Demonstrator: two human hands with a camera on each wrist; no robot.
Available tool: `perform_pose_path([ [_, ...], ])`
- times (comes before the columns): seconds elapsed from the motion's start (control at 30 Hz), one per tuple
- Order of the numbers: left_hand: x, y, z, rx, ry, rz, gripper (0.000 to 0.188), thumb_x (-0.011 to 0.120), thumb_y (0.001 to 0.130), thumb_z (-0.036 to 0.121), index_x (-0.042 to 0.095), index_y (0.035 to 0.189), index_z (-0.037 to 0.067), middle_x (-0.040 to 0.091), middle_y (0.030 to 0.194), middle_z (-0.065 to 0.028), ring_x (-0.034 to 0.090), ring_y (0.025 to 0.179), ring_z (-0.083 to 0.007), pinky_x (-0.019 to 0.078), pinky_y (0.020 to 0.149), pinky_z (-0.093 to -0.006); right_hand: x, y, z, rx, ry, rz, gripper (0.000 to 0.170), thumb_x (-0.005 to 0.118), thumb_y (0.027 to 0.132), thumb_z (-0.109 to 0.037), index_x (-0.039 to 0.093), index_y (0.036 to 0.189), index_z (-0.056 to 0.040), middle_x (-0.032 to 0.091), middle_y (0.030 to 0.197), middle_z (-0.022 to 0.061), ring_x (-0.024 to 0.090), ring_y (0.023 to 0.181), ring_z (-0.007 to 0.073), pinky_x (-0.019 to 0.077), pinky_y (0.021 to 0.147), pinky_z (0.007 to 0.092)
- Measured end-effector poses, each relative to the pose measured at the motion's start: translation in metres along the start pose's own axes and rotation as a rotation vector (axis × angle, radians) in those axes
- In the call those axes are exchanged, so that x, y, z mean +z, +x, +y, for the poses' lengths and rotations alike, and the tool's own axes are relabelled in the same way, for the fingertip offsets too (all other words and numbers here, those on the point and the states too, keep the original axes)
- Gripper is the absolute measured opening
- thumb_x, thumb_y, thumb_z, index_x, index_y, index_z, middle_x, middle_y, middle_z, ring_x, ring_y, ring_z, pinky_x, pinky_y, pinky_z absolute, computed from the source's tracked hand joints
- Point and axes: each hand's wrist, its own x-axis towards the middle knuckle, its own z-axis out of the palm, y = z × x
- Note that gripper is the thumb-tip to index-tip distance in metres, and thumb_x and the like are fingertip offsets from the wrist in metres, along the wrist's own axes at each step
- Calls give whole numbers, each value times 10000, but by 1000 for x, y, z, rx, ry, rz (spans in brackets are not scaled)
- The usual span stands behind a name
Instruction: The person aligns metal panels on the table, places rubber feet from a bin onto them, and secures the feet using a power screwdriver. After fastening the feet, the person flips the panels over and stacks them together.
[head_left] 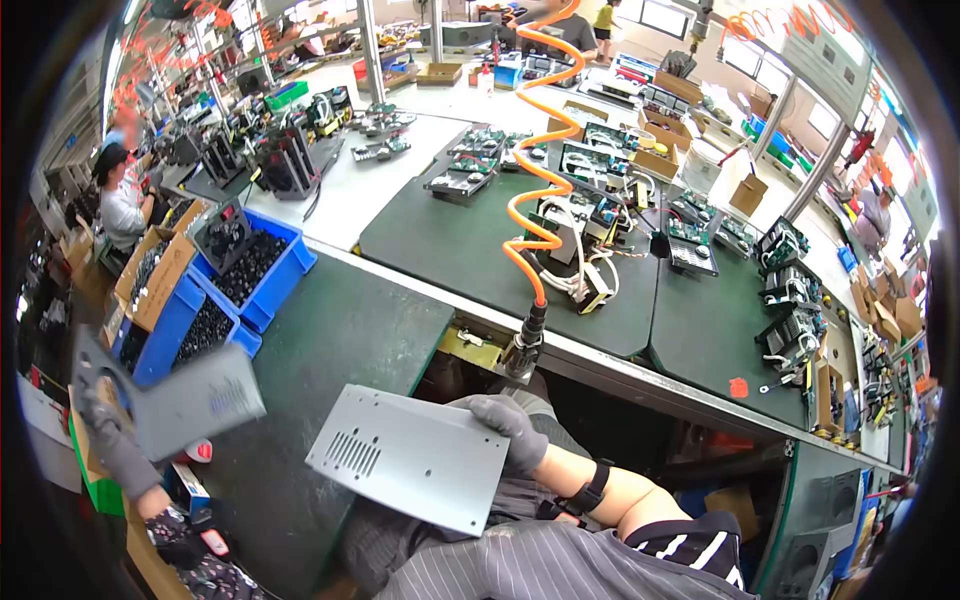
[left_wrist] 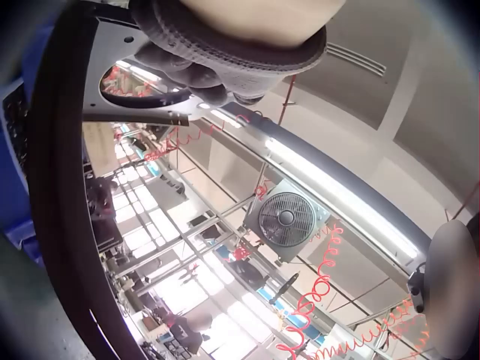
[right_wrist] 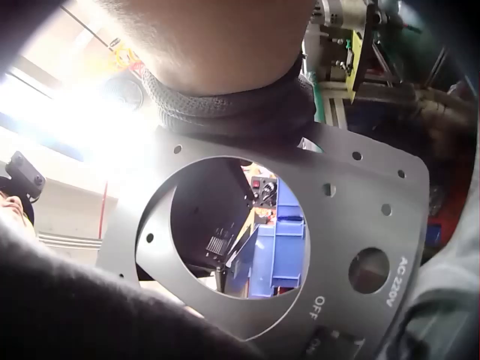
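Note:
In the head view my gloved right hand grips the top right edge of a grey sheet-metal panel with vent slots, held over my lap. The right wrist view shows this metal panel with a large round cutout and the markings AC 220V and OFF; there the glove lies behind the panel's edge, its fingertips hidden. At the far left, my gloved left hand holds a second, bent grey metal panel, blurred, beside the blue bins. In the left wrist view that hand's fingers curl at its edge near a round cutout.
Blue bins of small black parts stand on the left of the dark green table. A power screwdriver hangs on an orange coiled cord before me. Circuit assemblies crowd the bench beyond. Another person is at the left.

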Motion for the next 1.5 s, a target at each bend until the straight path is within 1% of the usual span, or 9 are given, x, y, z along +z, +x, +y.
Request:
perform_pose_path([
  [0.07,-15,6,20,-264,-416,26,443,511,912,266,450,1260,-1,527,1232,-141,540,1078,-219,414,900,-331,-13,-1,16,78,60,36,422,417,882,-278,567,1090,56,621,988,120,592,879,172,449,827,279],
  [0.17,-5,-6,168,87,142,162,556,494,904,361,372,1315,6,537,1159,-127,551,995,-234,420,869,-310,-24,2,34,184,160,-14,473,434,878,-335,547,1119,56,610,1039,130,583,932,183,446,849,297],
  [0.3,-3,-61,212,47,130,-228,454,522,871,421,585,1034,3,579,760,-84,553,752,-254,418,651,-372,-21,-3,34,151,202,-82,532,504,828,-389,529,1148,35,591,1065,122,572,939,171,434,854,296],
  [0.43,-5,-86,252,733,173,-578,158,636,693,283,567,743,150,419,585,7,427,542,-194,304,499,-345,-19,-9,14,180,185,-121,657,571,761,-379,445,1230,64,569,1124,159,571,1001,215,433,890,327],
  [0.7,-10,-146,296,954,62,-1024,220,524,770,191,564,977,254,439,603,62,428,522,-87,322,474,-248,-43,5,-5,24,-39,28,691,603,685,-337,454,1185,118,595,1045,162,605,912,219,489,803,310],
  [1.0,49,-239,286,638,-80,-1553,233,496,787,148,549,1014,144,528,879,-9,523,811,-151,424,660,-274,-21,99,-22,-55,-162,-109,603,497,762,-251,416,1240,108,588,1091,168,598,955,231,457,846,271],
  [1.17,46,-218,289,406,51,-1007,355,527,766,171,550,1120,164,526,1052,-18,499,1003,-211,387,841,-406,22,125,-13,-27,-728,-70,500,556,731,-220,526,1136,72,610,891,58,539,724,104,428,660,208],
  [1.33,44,-222,273,129,283,-887,413,589,721,194,568,1134,198,495,1189,-16,398,1193,-253,273,976,-557,31,134,5,-540,-1707,29,471,580,767,-307,553,1170,-64,615,972,149,553,959,259,412,864,368],
  [1.5,24,-216,265,229,129,-875,474,627,677,172,573,1148,181,514,1214,-22,425,1191,-254,245,1025,-549,40,116,8,-486,-1751,-117,681,640,703,-477,487,1245,-93,452,1247,231,390,1194,386,311,989,472],
])
